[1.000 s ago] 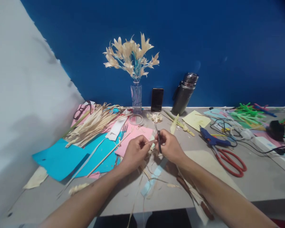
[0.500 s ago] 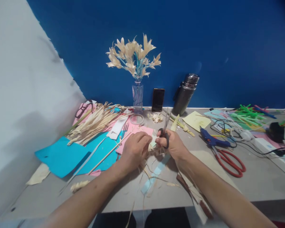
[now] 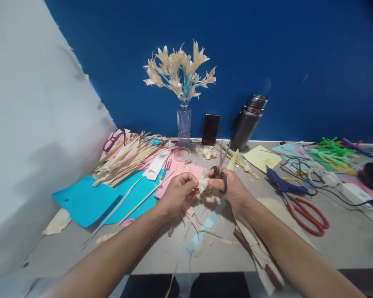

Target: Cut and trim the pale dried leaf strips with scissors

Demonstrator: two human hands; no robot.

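Observation:
My left hand (image 3: 178,192) is closed, its thumb and fingers pinching a small pale strip (image 3: 203,182) that looks like dried husk. My right hand (image 3: 233,188) has black-handled scissors (image 3: 219,171) looped on its fingers, with the blades pointing up and away and slightly apart. The right thumb touches the other end of the pale strip. Under both hands lie curled husk scraps (image 3: 205,199) and thin fibres. A light-blue paper strip (image 3: 205,231) runs on the table toward me.
At the back stand a clear bottle (image 3: 184,128) of husk flowers, a phone (image 3: 210,129) and a dark flask (image 3: 248,122). Left lie dried husks (image 3: 124,159) and blue paper (image 3: 85,203). Right are a glue gun (image 3: 284,183), red-handled scissors (image 3: 311,219), cables and green pipe cleaners (image 3: 335,148).
The pale strip now shows stretched between my hands, and my right thumb has come over to touch it. The scissors stay in my right hand. The whole view has shifted slightly.

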